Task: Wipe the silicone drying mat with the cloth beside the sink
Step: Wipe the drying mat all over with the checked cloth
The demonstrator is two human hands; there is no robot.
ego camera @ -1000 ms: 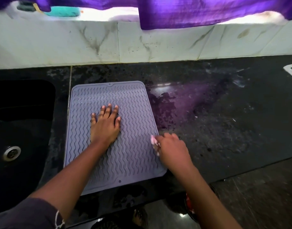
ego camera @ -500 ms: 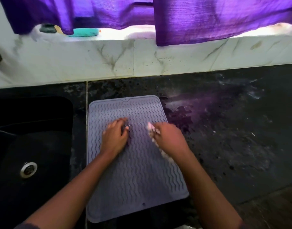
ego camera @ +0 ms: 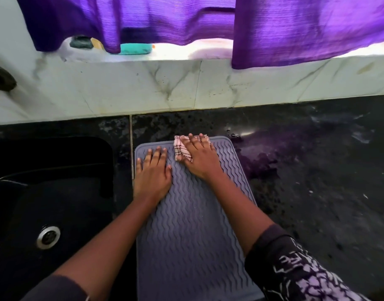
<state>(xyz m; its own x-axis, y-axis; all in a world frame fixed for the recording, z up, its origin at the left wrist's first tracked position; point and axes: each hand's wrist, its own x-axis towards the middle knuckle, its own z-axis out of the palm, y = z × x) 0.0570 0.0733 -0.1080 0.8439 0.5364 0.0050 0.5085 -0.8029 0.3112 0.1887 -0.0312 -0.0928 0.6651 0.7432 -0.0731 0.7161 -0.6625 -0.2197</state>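
A grey silicone drying mat (ego camera: 193, 231) with wavy ridges lies on the black countertop, just right of the sink. My right hand (ego camera: 199, 158) presses a folded pink checked cloth (ego camera: 180, 149) flat onto the mat's far edge; the cloth sticks out to the left of my fingers. Spread flat with fingers apart, my left hand (ego camera: 153, 177) rests on the mat's far left part and holds nothing. The two hands lie side by side, nearly touching.
A black sink (ego camera: 49, 205) with a metal drain (ego camera: 48, 236) lies to the left. A marble backsplash (ego camera: 186, 85) rises behind the counter, with purple curtains (ego camera: 295, 29) above a sill holding a teal soap bar (ego camera: 135, 48). A wet patch (ego camera: 262, 164) darkens the counter right of the mat.
My right hand has slid the cloth from the mat's right edge across to its far edge. My left hand has shifted toward the far left corner. The camera has tilted closer.
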